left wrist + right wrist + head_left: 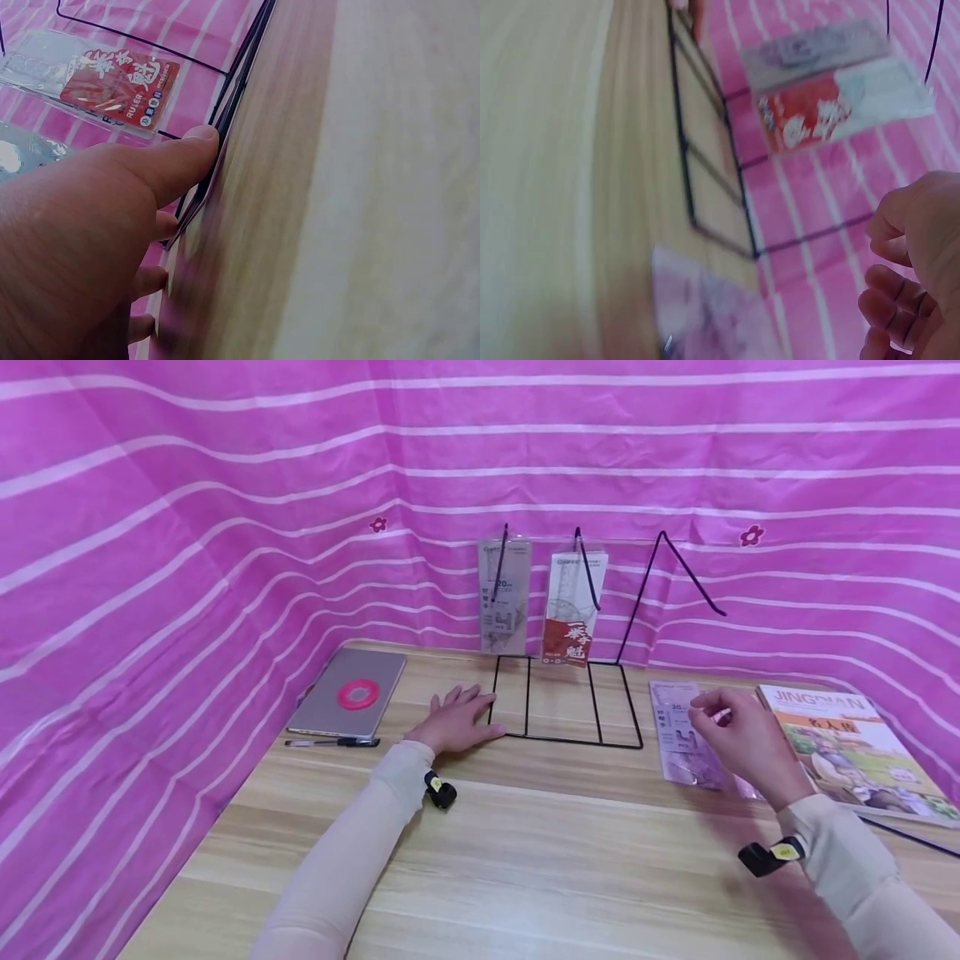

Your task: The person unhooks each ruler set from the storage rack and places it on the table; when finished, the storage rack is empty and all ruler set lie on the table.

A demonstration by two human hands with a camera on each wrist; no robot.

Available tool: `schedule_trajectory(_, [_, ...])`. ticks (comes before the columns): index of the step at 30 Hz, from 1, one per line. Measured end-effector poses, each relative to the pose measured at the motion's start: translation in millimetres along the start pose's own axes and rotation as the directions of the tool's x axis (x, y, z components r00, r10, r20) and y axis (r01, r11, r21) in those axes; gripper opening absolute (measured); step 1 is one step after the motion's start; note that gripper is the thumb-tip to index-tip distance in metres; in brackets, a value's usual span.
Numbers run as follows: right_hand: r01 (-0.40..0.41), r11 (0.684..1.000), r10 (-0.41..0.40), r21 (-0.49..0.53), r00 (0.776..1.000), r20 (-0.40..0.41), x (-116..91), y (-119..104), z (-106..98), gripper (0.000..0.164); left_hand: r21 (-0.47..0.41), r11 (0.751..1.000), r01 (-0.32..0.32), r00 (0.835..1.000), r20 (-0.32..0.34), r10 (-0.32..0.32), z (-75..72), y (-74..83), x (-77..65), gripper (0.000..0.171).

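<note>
A black wire display rack point(527, 697) stands on the table with hooks rising from its back. From its left hook hangs a clear ruler packet point(504, 597); a second ruler packet, with a red and white card point(567, 642), hangs from the middle hook. My left hand point(457, 720) rests on the table at the rack's front left corner, thumb touching the base wire in the left wrist view. My right hand point(742, 739) is raised, fingers loosely curled with nothing between them. It overlaps another ruler packet point(678, 760) lying on the table right of the rack.
On the left lies a grey notebook point(382, 672) with a pink ring point(358, 694) on it and a black pen point(333, 742) in front. A colourful book point(862, 752) lies at the right, with a thin dark rod point(911, 835) before it. A pink striped curtain point(262, 552) closes the back and left.
</note>
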State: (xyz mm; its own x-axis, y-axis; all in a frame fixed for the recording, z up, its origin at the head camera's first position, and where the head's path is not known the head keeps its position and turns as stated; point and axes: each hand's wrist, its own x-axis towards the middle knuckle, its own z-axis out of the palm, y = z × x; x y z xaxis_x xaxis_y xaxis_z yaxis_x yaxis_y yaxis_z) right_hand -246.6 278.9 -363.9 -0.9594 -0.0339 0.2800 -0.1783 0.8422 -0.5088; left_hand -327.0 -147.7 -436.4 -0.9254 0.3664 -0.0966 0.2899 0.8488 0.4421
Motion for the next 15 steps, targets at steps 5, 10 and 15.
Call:
schedule_trajectory(5, [0.118, 0.986, -0.114, 0.116, 0.993, -0.040, 9.9, -25.4, 10.2, 0.027, -0.011, 1.000, -0.004, 1.000, -0.004, 0.003, 0.2, -2.3, -2.0, 0.082])
schedule_trajectory(10, [0.169, 0.966, -0.161, 0.197, 0.985, -0.058, 25.6, -48.2, 22.6, 0.032, -0.011, 1.000, -0.019, 1.000, -0.004, 0.019, 0.8, -1.7, -0.8, 0.081])
schedule_trajectory(15, [0.195, 0.943, -0.189, 0.270, 0.981, -0.048, 48.8, -63.5, 32.6, 0.035, -0.004, 1.000, -0.016, 1.000, -0.008, 0.016, -0.5, -1.0, -0.2, 0.081])
